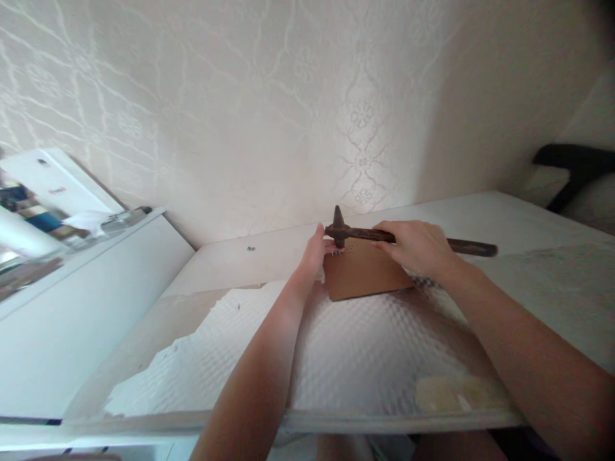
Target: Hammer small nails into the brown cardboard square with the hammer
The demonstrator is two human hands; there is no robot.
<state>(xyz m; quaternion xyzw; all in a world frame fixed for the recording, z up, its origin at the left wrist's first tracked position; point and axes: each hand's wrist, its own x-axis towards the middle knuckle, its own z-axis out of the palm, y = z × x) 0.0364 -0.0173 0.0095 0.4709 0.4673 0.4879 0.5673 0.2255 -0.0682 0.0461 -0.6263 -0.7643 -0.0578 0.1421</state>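
Beside wallpaper (269, 115), frame centre: right hand (418, 246) grips a hammer (365, 234), left hand (314, 253) pinches an apparent nail (336, 252) on a board (360, 278), seemingly barely driven.

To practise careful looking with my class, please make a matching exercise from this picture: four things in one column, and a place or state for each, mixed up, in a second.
Things
1. hammer
2. brown board
3. left hand
4. white cabinet

Places or states
a. at the far left, beside the table
b. gripped by the right hand
c. lying flat under the hammer
d. next to the hammer's head

Pairs: 1-b, 2-c, 3-d, 4-a
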